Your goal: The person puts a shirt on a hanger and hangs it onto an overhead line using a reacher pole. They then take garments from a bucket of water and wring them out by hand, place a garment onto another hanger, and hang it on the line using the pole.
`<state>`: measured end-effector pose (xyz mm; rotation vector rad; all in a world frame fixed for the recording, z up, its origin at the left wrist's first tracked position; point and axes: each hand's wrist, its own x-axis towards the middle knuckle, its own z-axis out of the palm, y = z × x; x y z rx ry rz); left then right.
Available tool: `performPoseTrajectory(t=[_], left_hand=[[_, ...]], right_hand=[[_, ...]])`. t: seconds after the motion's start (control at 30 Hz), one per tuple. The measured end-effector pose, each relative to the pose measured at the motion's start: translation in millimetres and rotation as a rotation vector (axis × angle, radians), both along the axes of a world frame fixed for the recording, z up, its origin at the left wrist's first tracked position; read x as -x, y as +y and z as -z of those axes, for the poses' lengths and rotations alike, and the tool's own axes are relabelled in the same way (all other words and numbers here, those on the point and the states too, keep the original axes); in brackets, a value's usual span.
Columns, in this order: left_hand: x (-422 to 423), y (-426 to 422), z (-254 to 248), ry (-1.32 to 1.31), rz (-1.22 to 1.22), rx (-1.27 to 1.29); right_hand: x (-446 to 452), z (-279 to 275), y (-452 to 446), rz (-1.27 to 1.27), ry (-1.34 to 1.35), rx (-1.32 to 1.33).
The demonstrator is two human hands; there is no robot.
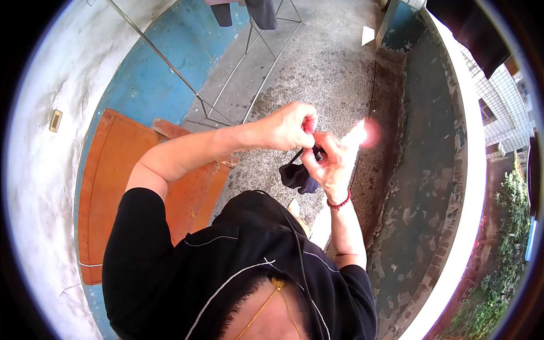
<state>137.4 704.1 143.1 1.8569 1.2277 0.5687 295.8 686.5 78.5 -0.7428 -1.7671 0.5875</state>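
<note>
In the middle of the head view my left hand [286, 126] is closed, its thumb and fingertips pressed together against the fingers of my right hand. My right hand [328, 161], with a red bead bracelet [340, 201] on its wrist, is curled in a pinch. A small black cloth item [300, 178] with a thin strap hangs beneath the hands, its strap running up to the right fingers. Its exact kind is unclear. Whatever sits between the left fingertips is too small or too hidden to make out.
An orange-brown panel [124, 170] leans by the blue-and-white wall on the left. A metal rack [249, 62] with dark cloth [262, 12] stands ahead. On the right runs a peeling parapet [422, 170], with plants [504, 243] beyond. Bright sunlight strikes near my right hand.
</note>
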Motion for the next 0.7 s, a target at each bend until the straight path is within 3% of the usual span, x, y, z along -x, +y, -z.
performPoseTrajectory(t=[0.1,0.17,0.23,0.3,0.43,0.5,0.6,0.7], left_hand=[[1,6,7,-0.047,-0.038,0.122],[0,7,6,-0.110,-0.080,0.224],[-3,3,-2,-0.430,-0.178,0.328],[-1,-3,13,-0.449,-0.200,0.221],[-9,-29,46,-0.535,-0.207,0.010],[-14,-31,51,-0.472,-0.257,-0.151],[-16,-34,51,-0.721,-0.348,0.050],[-8,-31,59,-0.805,-0.330,0.138]], right_hand=[[0,11,0,-0.031,0.015,0.085],[-1,35,6,-0.207,0.384,0.479],[-2,16,2,-0.295,0.583,0.577],[-4,15,3,-0.305,0.720,0.681],[5,24,7,-0.231,0.795,0.617],[6,32,11,-0.260,0.686,0.470],[5,32,10,-0.297,0.681,0.497],[0,22,9,-0.294,0.661,0.590]])
